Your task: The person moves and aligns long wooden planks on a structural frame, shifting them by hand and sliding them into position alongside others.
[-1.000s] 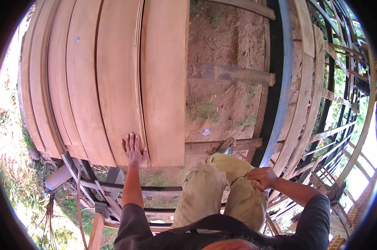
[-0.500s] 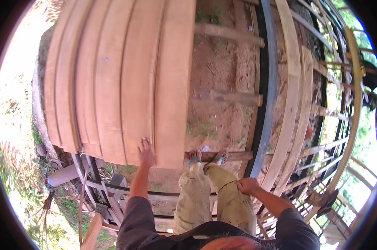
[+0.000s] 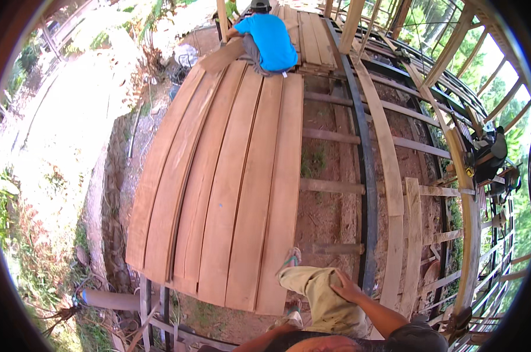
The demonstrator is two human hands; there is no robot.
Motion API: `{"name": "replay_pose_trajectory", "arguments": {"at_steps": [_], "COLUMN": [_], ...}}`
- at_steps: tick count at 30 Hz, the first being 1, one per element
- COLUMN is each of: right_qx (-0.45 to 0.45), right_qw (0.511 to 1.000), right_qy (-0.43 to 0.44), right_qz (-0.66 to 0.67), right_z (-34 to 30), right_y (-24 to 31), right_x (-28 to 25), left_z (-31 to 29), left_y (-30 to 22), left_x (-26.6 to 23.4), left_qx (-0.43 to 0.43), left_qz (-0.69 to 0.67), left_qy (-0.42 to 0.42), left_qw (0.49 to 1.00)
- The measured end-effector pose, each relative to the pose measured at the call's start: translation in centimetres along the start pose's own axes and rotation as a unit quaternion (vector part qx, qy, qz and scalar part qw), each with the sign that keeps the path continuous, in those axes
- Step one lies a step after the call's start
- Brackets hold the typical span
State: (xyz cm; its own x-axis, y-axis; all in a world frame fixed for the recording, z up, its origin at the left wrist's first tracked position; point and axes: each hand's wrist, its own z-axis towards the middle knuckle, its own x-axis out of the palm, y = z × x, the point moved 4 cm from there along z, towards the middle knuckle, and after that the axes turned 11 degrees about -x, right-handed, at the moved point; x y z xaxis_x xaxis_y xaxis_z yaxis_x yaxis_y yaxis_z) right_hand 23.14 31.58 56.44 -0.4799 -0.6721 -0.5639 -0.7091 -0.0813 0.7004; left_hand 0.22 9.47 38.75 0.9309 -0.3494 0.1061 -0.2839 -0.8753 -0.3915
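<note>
My right hand [image 3: 346, 287] rests flat on the raised knee of my khaki trousers [image 3: 321, 290], its fingers stretched out and nothing in them. My left forearm [image 3: 259, 341] shows low at the bottom edge, near my other leg; the fingers of that hand cannot be made out. One sandalled foot [image 3: 291, 258] is on the right edge of the nearest wooden plank [image 3: 280, 234]. Beside that plank, several reddish-brown planks [image 3: 218, 229] lie side by side, with narrow dark gaps between some of them.
A person in a blue shirt [image 3: 268, 41] crouches at the far end of the planks, by a loose board [image 3: 221, 56]. To the right, a dark metal beam [image 3: 368, 205] and wooden crosspieces [image 3: 333, 186] span bare soil. A pipe [image 3: 113, 299] lies at lower left.
My left hand has come off the plank end and back toward my body. My view has lifted, showing the blue-shirted person. One foot has stepped onto the planks; my right hand's fingers have spread on the knee.
</note>
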Motion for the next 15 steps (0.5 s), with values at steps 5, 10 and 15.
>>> {"name": "replay_pose_trajectory", "arguments": {"at_steps": [5,10,15], "right_qx": [-0.081,-0.037,-0.091], "right_qw": [0.986,0.956,0.954], "right_qy": [0.145,0.290,0.286], "right_qz": [0.002,0.028,0.003], "right_z": [9.5,15.2,14.9], "right_y": [7.6,14.4,19.2], "right_x": [2.4,-0.1,-5.9], "left_z": [-4.3,-11.1,-13.8], "left_y": [-8.4,-12.3,-19.1], "left_x": [-16.1,-27.4,-34.3], "left_qx": [-0.002,-0.029,-0.019], "left_qz": [-0.097,-0.156,-0.161], "left_qy": [-0.117,-0.194,-0.219], "left_qw": [0.988,0.968,0.962]}}
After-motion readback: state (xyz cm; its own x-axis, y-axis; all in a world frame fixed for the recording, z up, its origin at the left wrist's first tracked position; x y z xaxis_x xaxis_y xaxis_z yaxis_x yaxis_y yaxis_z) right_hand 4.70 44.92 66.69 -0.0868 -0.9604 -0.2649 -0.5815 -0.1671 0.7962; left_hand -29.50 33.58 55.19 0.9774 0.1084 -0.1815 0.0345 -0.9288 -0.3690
